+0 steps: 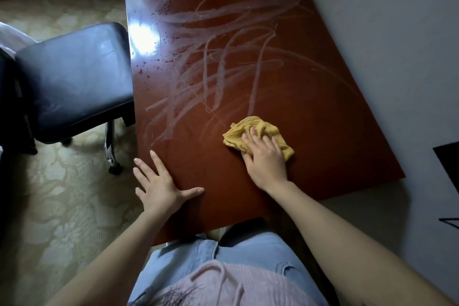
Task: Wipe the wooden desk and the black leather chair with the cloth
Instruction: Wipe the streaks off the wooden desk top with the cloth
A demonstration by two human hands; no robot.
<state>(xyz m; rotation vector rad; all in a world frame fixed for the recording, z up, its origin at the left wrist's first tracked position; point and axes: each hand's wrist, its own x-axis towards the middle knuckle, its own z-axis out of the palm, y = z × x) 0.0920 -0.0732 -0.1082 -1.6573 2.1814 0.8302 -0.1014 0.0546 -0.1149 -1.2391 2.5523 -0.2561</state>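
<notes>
Right fingers (pixel 253 135) are bent a little and close together, with the tips sunk in the folds of the cloth (pixel 250 124). The thumb lies along the cloth's near-left edge. It looks like a light grip pressing down rather than a flat palm, but the hand hides the underside. The right hand (pixel 264 159) covers the near half of the cloth. The cloth is yellow and bunched, and it sits on the desk (pixel 310 97) in its near part, towards the right.

Left fingers (pixel 155 160) are straight and spread, holding nothing. The left hand (pixel 159 186) is palm down at the desk's near-left edge, thumb pointing right across the top and outer fingers past the edge. It is well apart from the cloth.

The desk is glossy red-brown wood. Pale smear streaks (pixel 218 32) cover the middle and far parts, and dark droplets (pixel 154 64) lie along the left edge by a bright glare patch.

The chair (pixel 72 77) has a black leather seat and stands left of the desk, just beside its edge, with a chrome leg (pixel 110 146) below. Patterned carpet (pixel 62 206) is underneath. The wall (pixel 397 32) runs along the desk's right side.
</notes>
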